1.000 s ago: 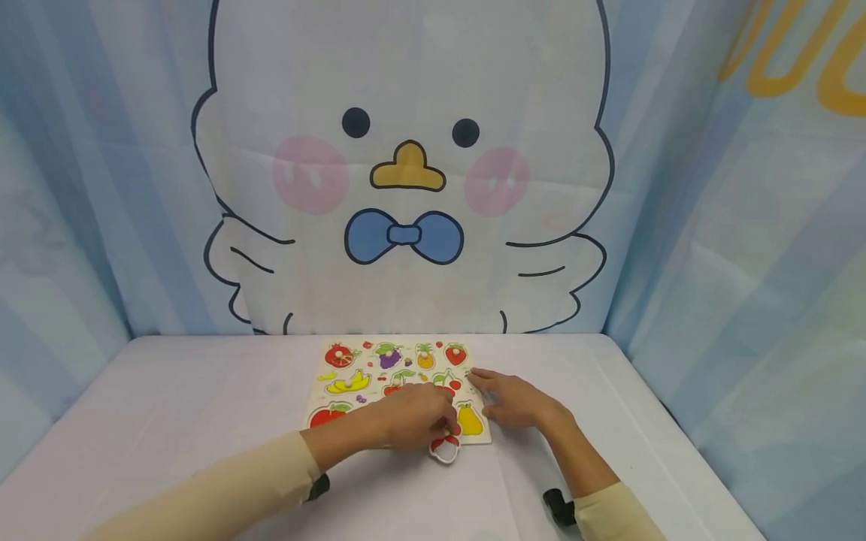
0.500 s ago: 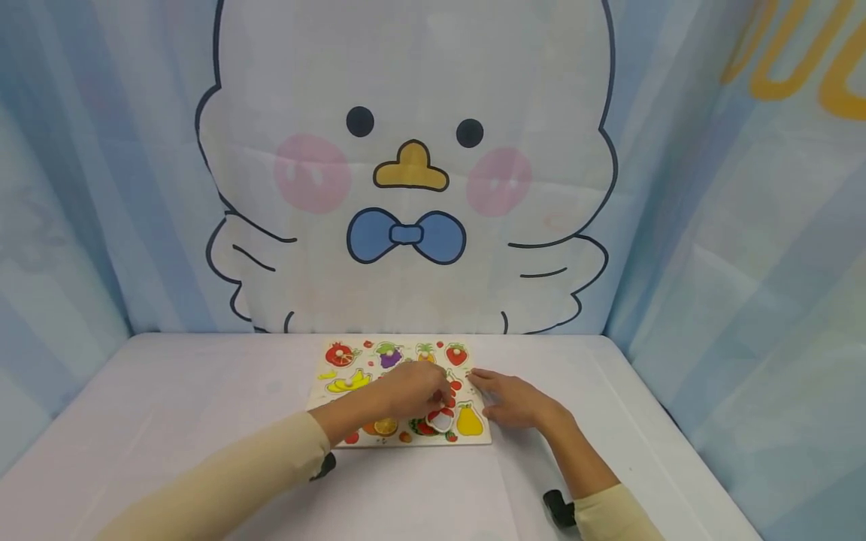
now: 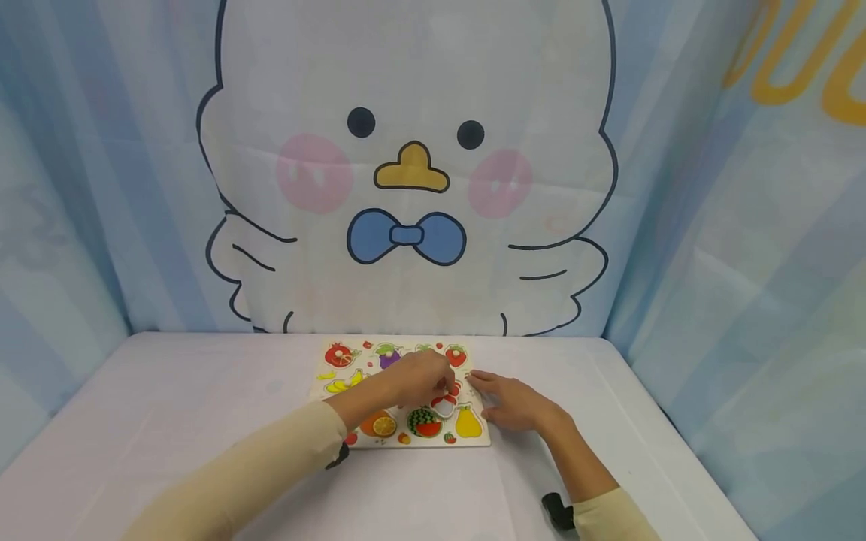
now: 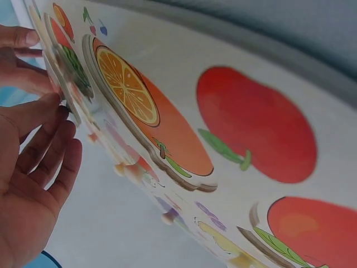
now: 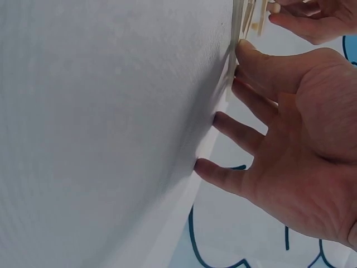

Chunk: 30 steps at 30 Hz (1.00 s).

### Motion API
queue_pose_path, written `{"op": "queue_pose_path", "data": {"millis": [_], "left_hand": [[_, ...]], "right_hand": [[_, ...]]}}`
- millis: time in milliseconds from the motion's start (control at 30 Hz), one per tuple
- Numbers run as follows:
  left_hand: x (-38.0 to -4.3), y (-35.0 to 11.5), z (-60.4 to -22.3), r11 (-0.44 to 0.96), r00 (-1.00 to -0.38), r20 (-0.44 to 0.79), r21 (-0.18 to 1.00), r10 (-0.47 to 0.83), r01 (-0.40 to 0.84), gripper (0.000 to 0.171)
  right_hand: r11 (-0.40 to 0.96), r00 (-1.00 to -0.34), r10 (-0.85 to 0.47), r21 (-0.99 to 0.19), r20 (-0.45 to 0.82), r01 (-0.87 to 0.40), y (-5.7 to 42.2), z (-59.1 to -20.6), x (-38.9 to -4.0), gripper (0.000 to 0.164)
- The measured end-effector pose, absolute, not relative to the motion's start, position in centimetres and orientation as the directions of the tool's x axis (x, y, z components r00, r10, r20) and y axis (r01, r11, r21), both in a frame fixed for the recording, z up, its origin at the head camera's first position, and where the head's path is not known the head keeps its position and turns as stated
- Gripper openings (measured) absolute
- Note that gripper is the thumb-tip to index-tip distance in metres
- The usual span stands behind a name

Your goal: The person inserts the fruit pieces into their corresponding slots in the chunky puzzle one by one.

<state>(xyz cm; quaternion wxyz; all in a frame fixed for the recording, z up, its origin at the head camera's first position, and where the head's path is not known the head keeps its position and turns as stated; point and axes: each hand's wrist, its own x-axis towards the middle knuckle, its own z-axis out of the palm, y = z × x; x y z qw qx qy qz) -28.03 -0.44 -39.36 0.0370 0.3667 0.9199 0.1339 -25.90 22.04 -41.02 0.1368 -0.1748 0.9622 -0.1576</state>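
A wooden fruit peg puzzle board (image 3: 426,445) lies on the table. Over its right half, my left hand (image 3: 421,377) pinches a red-and-white fruit puzzle piece (image 3: 443,406) by its small knob (image 5: 273,8). The piece overlaps the cherry spot in the head view, just above the watermelon (image 3: 425,423) and the pear (image 3: 468,422). At the board's right edge rests my right hand (image 3: 510,402), fingers spread, with fingertips on the table and the thumb against the edge. In the left wrist view the orange (image 4: 128,86) sits close by; my left forearm hides the board's lower left part.
The white table (image 3: 223,421) runs back to a curtain (image 3: 406,293) printed with a cartoon bird. Grapes (image 3: 389,357), a strawberry (image 3: 456,355) and a pomegranate (image 3: 340,355) show along the board's far row. Black straps (image 3: 558,512) sit at the wrists.
My left hand has carried the piece from the board's near edge away from me, past the watermelon to the cherry spot. The watermelon and orange have come into view. My right hand stays put.
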Motion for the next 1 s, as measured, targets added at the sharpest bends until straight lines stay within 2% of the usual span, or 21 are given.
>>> {"op": "queue_pose_path", "data": {"millis": [767,1000], "left_hand": [[-30.7,0.4,-40.2,0.737,-0.765,0.003,0.265,0.644,0.621,0.012],[-30.7,0.6,-40.4,0.724,-0.749,0.016,0.243,0.662,0.646,0.013]], "right_hand": [[0.892,-0.903,-0.372,-0.350,-0.215,-0.285,22.0,-41.0,-25.8,0.065],[0.890,-0.903,-0.377,-0.351,-0.207,-0.291,22.0,-41.0,-25.8,0.065]]}}
